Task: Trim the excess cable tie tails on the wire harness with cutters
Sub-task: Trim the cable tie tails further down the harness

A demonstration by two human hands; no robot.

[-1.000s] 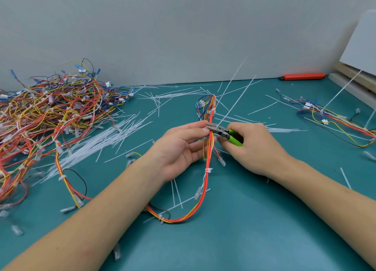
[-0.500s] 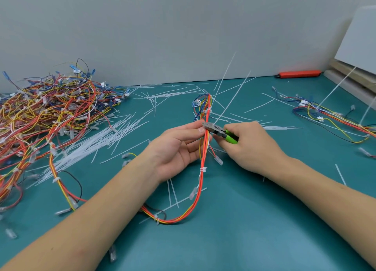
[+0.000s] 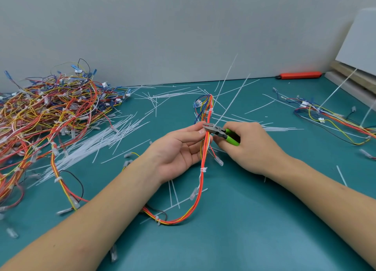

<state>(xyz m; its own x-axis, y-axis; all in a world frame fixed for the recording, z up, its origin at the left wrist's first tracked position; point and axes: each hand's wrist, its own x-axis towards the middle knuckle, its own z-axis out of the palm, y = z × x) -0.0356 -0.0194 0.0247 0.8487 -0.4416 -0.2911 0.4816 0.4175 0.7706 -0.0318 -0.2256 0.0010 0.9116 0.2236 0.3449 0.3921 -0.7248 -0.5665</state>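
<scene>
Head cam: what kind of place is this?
Probably a wire-harness assembly bench. A big pile of tied harnesses sits at left on the teal bench top, loose white cable ties lie scattered, and the right hand holds green-handled cutters to a harness that the left hand steadies.

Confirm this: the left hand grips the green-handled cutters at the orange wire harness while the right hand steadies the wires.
The hands are swapped. In the head view the right hand grips the green-handled cutters, their metal tip at the orange wire harness, while the left hand steadies the wires.
</scene>
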